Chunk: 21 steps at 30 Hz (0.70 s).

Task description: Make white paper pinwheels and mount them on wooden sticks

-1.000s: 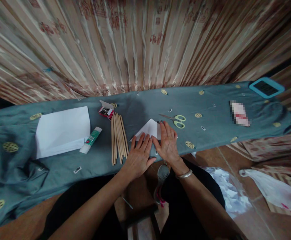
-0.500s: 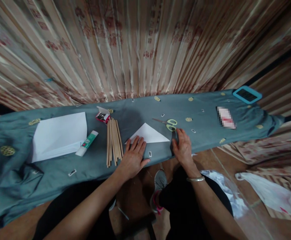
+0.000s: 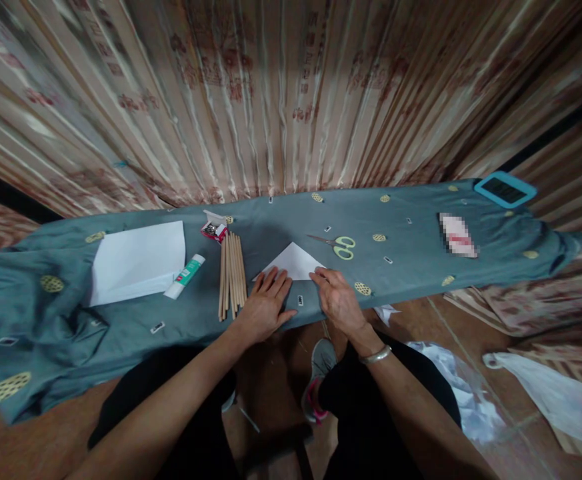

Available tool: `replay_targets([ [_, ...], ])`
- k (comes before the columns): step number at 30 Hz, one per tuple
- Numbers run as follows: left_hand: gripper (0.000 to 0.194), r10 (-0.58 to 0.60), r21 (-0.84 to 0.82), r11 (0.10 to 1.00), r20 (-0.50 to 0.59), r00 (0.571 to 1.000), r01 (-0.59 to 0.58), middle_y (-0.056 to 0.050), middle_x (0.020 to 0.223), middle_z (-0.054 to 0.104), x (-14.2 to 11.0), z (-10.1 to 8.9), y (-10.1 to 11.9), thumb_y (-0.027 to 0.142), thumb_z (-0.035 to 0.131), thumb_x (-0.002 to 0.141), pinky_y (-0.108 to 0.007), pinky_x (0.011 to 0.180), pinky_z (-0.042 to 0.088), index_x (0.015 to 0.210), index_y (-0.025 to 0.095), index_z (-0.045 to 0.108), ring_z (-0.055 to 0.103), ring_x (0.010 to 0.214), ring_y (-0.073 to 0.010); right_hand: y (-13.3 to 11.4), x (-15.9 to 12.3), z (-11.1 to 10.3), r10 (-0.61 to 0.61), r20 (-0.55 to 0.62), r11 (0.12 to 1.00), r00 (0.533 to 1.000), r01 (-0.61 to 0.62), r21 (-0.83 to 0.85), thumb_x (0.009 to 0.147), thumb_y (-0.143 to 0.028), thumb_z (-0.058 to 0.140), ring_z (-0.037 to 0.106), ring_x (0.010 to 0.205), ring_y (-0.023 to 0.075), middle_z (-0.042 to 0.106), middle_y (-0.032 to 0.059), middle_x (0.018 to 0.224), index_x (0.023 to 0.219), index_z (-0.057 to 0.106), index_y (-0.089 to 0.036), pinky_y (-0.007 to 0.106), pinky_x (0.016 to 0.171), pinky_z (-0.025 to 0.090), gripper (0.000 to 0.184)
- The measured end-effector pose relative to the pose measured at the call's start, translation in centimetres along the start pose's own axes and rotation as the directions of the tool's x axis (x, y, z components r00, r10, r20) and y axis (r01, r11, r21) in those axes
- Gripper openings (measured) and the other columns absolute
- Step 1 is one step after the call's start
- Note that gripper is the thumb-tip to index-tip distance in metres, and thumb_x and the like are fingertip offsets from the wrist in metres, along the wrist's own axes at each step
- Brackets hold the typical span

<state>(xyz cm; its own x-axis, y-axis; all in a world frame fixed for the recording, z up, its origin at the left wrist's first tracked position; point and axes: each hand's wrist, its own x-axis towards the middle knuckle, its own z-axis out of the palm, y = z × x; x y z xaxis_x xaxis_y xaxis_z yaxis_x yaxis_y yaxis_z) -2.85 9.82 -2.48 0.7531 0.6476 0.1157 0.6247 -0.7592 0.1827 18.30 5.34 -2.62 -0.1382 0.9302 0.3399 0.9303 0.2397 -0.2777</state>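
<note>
A white sheet of paper [image 3: 295, 260], folded into a triangle, lies on the cloth-covered table in front of me. My left hand [image 3: 265, 303] rests flat on its left part, fingers stretched out. At the right corner, my right hand [image 3: 339, 301] has its fingers drawn together on the paper; the fingertips partly cover that corner. Just beyond the triangle are scissors [image 3: 341, 247] with light green handles. Left of my left hand lies a bundle of several wooden sticks [image 3: 233, 277].
A glue stick [image 3: 185, 275] lies beside a stack of white paper [image 3: 141, 260]. Behind the sticks sits an open red box [image 3: 215, 229] of small metal pieces. A blurred-out packet [image 3: 458, 235] and a blue-framed device [image 3: 505, 189] lie at the right. Plastic bags [image 3: 551, 387] are on the floor.
My right hand has moved left, from beside the scissors onto the right corner of the folded paper. The left hand stays on the paper. The view has shifted slightly.
</note>
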Motion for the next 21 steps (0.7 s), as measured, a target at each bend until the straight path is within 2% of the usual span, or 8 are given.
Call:
replay_targets([
  [5,0.066,0.001,0.042,0.999,0.012,1.0,-0.002,-0.023,0.149,0.043,-1.8,-0.7,-1.3,0.048,0.054,0.091,-0.047,0.115,0.034,0.14,0.004,0.045,0.035,0.142,-0.0346,0.5,-0.3,0.3,0.028,-0.053,0.999,0.998,-0.03,-0.04,0.093,-0.011,0.041,0.059,0.106,0.0264,0.069,0.015,0.118,0.12,0.067,-0.008,0.039,0.098,0.05,0.037],
  [11,0.065,-0.003,0.083,0.997,-0.034,0.999,0.005,-0.024,0.148,0.044,-4.2,-0.5,-2.0,0.05,0.05,0.093,-0.05,0.115,0.035,0.141,0.005,0.044,0.039,0.14,-0.0345,1.9,-0.8,0.1,0.113,-0.114,0.99,0.987,-0.122,-0.071,0.093,-0.014,0.041,0.061,0.101,0.0282,0.071,0.017,0.111,0.112,0.07,-0.009,0.042,0.095,0.049,0.035],
  [15,0.064,-0.011,0.078,0.997,-0.09,0.996,0.018,-0.025,0.148,0.043,-4.5,0.0,-1.9,0.048,0.049,0.094,-0.051,0.114,0.036,0.141,0.005,0.043,0.039,0.141,-0.0345,3.0,-0.3,0.0,0.204,-0.177,0.979,0.963,-0.205,0.016,0.094,-0.019,0.04,0.062,0.105,0.0292,0.07,0.0185,0.114,0.116,0.067,-0.008,0.045,0.098,0.047,0.037],
  [18,0.06,-0.024,0.057,0.998,-0.134,0.991,0.032,-0.024,0.147,0.046,-4.3,0.2,-1.7,0.048,0.046,0.095,-0.051,0.113,0.038,0.139,0.006,0.046,0.041,0.139,-0.0336,3.3,0.6,0.2,0.225,-0.156,0.972,0.962,-0.21,0.105,0.094,-0.025,0.041,0.059,0.114,0.0299,0.067,0.0197,0.123,0.122,0.063,-0.007,0.047,0.102,0.044,0.04],
  [21,0.058,-0.032,0.045,0.998,-0.159,0.987,0.04,-0.023,0.145,0.048,-4.1,0.1,-1.6,0.048,0.046,0.095,-0.051,0.113,0.039,0.136,0.007,0.049,0.043,0.138,-0.0336,3.3,1.4,0.6,0.231,-0.098,0.965,0.968,-0.216,0.147,0.092,-0.033,0.047,0.056,0.121,0.0322,0.062,0.0203,0.13,0.117,0.067,-0.011,0.051,0.105,0.042,0.038],
])
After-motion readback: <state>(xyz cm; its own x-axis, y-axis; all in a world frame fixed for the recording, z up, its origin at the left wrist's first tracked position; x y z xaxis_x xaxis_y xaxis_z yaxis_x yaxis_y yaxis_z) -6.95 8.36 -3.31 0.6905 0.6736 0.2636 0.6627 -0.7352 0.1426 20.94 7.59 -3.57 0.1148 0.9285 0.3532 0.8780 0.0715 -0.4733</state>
